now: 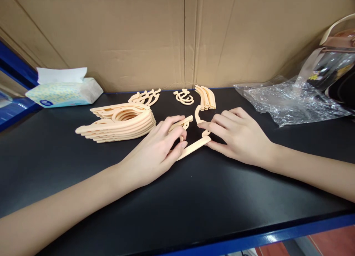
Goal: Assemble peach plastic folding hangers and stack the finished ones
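On the black tabletop (pixel 194 197) my left hand (pixel 158 149) pinches a peach plastic hanger piece (pixel 194 147), thumb below and fingers over its upper arm. My right hand (pixel 238 136) grips the other end of the same piece, fingertips on its hook part (pixel 198 117). Both hands are closed on it and nearly touch. A stack of peach hanger bodies (pixel 119 125) lies just left of my left hand.
Small peach hooks (pixel 145 97), a clip cluster (pixel 183 97) and curved bars (pixel 205 97) lie near the cardboard wall (pixel 177 34). A tissue pack (pixel 63 91) sits far left. Crumpled clear plastic (pixel 288 99) and a bag (pixel 335 60) are at right. A blue edge (pixel 277 235) borders the front.
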A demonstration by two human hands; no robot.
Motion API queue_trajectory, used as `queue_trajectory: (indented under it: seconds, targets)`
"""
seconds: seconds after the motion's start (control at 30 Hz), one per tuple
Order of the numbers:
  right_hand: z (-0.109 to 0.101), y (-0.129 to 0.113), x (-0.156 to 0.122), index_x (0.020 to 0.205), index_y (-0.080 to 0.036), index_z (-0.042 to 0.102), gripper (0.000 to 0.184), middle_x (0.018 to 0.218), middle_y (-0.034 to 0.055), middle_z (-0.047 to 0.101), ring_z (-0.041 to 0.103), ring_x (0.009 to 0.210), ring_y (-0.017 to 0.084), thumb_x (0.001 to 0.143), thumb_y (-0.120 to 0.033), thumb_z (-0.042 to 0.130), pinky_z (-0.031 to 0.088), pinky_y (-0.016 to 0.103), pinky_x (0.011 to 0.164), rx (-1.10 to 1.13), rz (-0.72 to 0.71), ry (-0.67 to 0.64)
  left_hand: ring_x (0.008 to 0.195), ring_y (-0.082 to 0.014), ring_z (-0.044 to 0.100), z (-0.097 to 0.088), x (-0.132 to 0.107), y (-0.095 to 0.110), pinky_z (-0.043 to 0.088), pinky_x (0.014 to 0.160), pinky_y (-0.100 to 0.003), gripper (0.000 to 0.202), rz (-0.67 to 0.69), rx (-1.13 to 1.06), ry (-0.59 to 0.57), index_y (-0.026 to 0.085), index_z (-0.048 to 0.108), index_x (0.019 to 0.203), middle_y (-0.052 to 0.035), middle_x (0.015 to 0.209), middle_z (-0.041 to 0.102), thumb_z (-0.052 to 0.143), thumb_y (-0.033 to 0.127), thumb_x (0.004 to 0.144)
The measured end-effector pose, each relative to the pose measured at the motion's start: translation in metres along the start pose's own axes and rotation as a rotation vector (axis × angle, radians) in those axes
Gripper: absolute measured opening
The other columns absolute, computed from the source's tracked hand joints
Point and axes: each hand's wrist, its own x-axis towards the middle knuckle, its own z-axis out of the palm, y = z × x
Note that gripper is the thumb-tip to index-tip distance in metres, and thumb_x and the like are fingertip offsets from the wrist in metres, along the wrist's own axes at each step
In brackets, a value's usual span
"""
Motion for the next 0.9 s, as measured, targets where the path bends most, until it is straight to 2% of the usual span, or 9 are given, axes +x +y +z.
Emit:
queue_trajectory:
  seconds: [0.3, 0.43, 0.63, 0.9]
  targets:
    - [0.0010, 0.0008, 0.0008, 0.114, -0.013, 0.064, 0.024, 0.096, 0.0068, 0.067, 0.059, 0.085, 0.021, 0.094, -0.024, 0.054, 0.040, 0.036, 0.080, 0.197, -0.022, -0.026, 0.134, -0.0249, 0.042, -0.0004, 0.0010, 0.0008, 0.041, 0.103, -0.043, 0.019, 0.012, 0.018, -0.001, 0.021, 0.048, 0.100, -0.0111, 0.139, 0.042, 0.034, 0.033, 0.103]
    - [0.0009, 0.0012, 0.0009, 0.114, -0.014, 0.063, 0.024, 0.098, 0.0071, 0.067, 0.058, 0.084, 0.020, 0.094, -0.024, 0.054, 0.041, 0.036, 0.081, 0.283, -0.016, -0.060, 0.140, -0.0270, 0.036, -0.0005, 0.0003, 0.0008, 0.041, 0.104, -0.044, 0.020, 0.029, 0.025, -0.003, 0.022, 0.048, 0.101, -0.0125, 0.138, 0.043, 0.033, 0.034, 0.103]
    - [0.0010, 0.0018, 0.0003, 0.115, -0.015, 0.063, 0.025, 0.099, 0.0073, 0.067, 0.059, 0.084, 0.020, 0.094, -0.026, 0.055, 0.041, 0.036, 0.080, 0.352, -0.021, -0.063, 0.135, -0.0282, 0.042, -0.0003, -0.0011, 0.0010, 0.042, 0.104, -0.045, 0.020, 0.020, 0.010, -0.001, 0.021, 0.050, 0.100, -0.0125, 0.140, 0.043, 0.035, 0.034, 0.102]
    - [0.0012, 0.0029, 0.0010, 0.115, -0.016, 0.062, 0.025, 0.098, 0.0063, 0.067, 0.060, 0.088, 0.020, 0.096, -0.029, 0.052, 0.040, 0.036, 0.083, 0.435, -0.007, -0.106, 0.135, -0.0285, 0.041, -0.0012, -0.0008, 0.0010, 0.041, 0.103, -0.044, 0.021, 0.026, 0.020, -0.024, 0.020, 0.049, 0.102, -0.0129, 0.141, 0.043, 0.035, 0.035, 0.102]
